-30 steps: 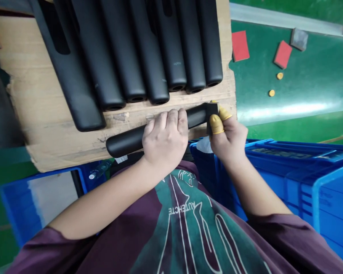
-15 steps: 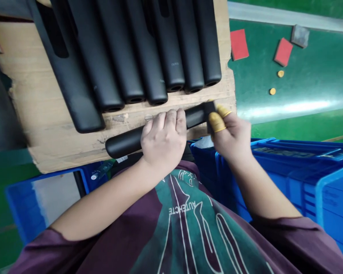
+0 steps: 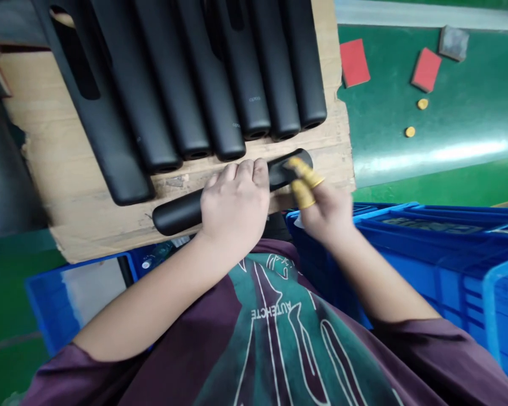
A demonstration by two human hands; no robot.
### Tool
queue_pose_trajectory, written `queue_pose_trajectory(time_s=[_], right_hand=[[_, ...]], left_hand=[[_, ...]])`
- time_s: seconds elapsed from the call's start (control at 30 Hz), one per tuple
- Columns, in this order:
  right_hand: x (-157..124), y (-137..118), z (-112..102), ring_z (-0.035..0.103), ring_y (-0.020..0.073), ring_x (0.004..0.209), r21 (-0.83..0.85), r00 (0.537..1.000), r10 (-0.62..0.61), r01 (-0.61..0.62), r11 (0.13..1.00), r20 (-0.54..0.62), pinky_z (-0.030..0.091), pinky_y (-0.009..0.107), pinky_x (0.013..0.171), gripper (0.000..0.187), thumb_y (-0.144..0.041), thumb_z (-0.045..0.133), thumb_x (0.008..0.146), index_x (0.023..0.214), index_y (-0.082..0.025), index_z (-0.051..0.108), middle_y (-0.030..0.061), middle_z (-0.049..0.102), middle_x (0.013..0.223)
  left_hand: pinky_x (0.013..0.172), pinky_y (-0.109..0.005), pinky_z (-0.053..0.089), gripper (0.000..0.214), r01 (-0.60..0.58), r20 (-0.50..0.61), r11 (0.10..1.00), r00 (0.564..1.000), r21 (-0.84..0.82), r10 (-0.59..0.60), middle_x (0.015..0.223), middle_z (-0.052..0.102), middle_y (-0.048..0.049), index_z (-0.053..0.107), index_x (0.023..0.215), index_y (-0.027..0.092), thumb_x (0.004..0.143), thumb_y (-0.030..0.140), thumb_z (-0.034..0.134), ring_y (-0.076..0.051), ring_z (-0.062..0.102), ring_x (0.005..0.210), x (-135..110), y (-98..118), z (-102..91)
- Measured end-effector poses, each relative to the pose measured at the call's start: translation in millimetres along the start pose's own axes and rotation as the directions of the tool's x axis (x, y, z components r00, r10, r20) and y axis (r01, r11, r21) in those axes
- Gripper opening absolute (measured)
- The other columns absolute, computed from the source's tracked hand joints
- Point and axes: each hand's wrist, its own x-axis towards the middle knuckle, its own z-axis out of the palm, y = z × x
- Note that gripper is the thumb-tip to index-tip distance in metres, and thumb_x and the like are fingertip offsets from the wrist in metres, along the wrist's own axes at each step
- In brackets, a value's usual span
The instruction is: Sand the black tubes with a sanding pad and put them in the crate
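Left hand (image 3: pixel 235 211) closed around matte black tube (image 3: pixel 281 173) on cardboard sheet (image 3: pixel 332 163); right hand (image 3: pixel 325 211) loosely open, yellow finger cots (image 3: pixel 302 194) pressed against tube's end.

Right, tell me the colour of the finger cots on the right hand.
The finger cots are yellow, best in the head view.

The right hand (image 3: pixel 327 213) has slid in and gone blurry, its yellow finger cots (image 3: pixel 303 193) now on the black tube's (image 3: pixel 285 172) rounded end, and that little black square block's out of sight.
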Motion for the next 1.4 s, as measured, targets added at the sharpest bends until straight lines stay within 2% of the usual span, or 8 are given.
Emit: queue_pose_trajectory(time_s=[0.1,0.37,0.57,0.8,0.97,1.1,1.23,1.4], right_hand=[[1,2,-1,0.075,0.0209,0.077,0.008,0.996,0.036,-0.036,0.999,-0.079,0.062,0.032,0.073,0.042,-0.037,0.043,0.098,0.128,-0.02,0.067,0.0083,0.078,0.104],[10,-1,-4,0.074,0.0202,0.075,-0.066,0.997,0.018,-0.023,0.998,-0.072,0.059,0.03,0.068,0.043,-0.033,0.043,0.096,0.128,-0.018,0.067,0.0106,0.077,0.107],[22,-9,-7,0.061,0.0184,0.051,-0.306,1.0,0.024,-0.023,0.952,0.001,0.047,0.028,0.052,0.047,-0.037,0.042,0.096,0.125,-0.012,0.069,0.0096,0.073,0.066],[12,-13,1,0.057,0.0162,0.046,-0.307,0.996,-0.093,0.09,0.947,0.006,0.044,0.028,0.05,0.046,-0.035,0.037,0.098,0.122,-0.014,0.071,0.0076,0.069,0.061],[10,-10,3,0.056,0.0159,0.046,-0.306,0.99,-0.06,0.019,0.952,-0.127,0.045,0.028,0.05,0.046,-0.035,0.036,0.099,0.125,-0.013,0.068,0.0098,0.073,0.069],[10,-8,4,0.057,0.0167,0.048,-0.292,0.997,-0.072,0.057,0.955,-0.041,0.047,0.029,0.051,0.047,-0.035,0.039,0.097,0.129,-0.012,0.066,0.0134,0.075,0.076],[10,-8,3,0.06,0.0178,0.05,-0.269,0.994,-0.011,-0.02,0.963,-0.112,0.049,0.031,0.052,0.048,-0.037,0.036,0.098,0.132,-0.017,0.064,0.0131,0.076,0.083],[11,-10,2,0.058,0.0167,0.046,-0.27,0.989,-0.145,0.138,0.953,-0.005,0.047,0.028,0.048,0.043,-0.033,0.04,0.097,0.124,-0.016,0.07,0.0087,0.073,0.067]], left_hand=[[0.082,-0.046,0.055,0.033,0.009,0.047,1.0,0.999,0.016,-0.009,0.111,0.071,-0.0142,0.065,0.119,0.02,0.09,0.02,0.05,-0.033,0.065,0.1,4,1,-4.6],[0.081,-0.046,0.057,0.035,0.012,0.066,0.998,0.998,0.06,-0.016,0.112,0.072,-0.014,0.066,0.118,0.02,0.089,0.016,0.048,-0.033,0.066,0.101,6,2,-8.1],[0.082,-0.046,0.057,0.036,0.008,0.059,0.998,0.998,0.059,-0.012,0.115,0.072,-0.0139,0.065,0.121,0.019,0.087,0.019,0.053,-0.034,0.065,0.103,6,3,-8.1],[0.083,-0.045,0.056,0.036,0.019,0.132,0.999,0.991,0.044,-0.024,0.114,0.071,-0.0169,0.063,0.121,0.012,0.088,0.016,0.05,-0.033,0.065,0.103,8,3,-12.5],[0.084,-0.044,0.055,0.033,0.018,0.128,0.998,0.991,0.064,-0.026,0.11,0.071,-0.016,0.063,0.118,0.012,0.087,0.018,0.054,-0.033,0.065,0.103,7,3,-13.8],[0.083,-0.043,0.055,0.034,0.012,0.124,0.998,0.992,0.066,-0.02,0.111,0.07,-0.0163,0.063,0.12,0.013,0.088,0.019,0.053,-0.032,0.065,0.102,6,3,-12.4],[0.083,-0.043,0.055,0.032,0.009,0.092,0.998,0.996,0.06,-0.015,0.108,0.071,-0.0152,0.064,0.118,0.016,0.089,0.018,0.052,-0.032,0.065,0.101,6,3,-10.0],[0.083,-0.044,0.055,0.035,0.008,0.094,0.998,0.995,0.059,-0.013,0.11,0.071,-0.0159,0.063,0.121,0.014,0.089,0.018,0.049,-0.032,0.065,0.102,6,2,-8.5]])
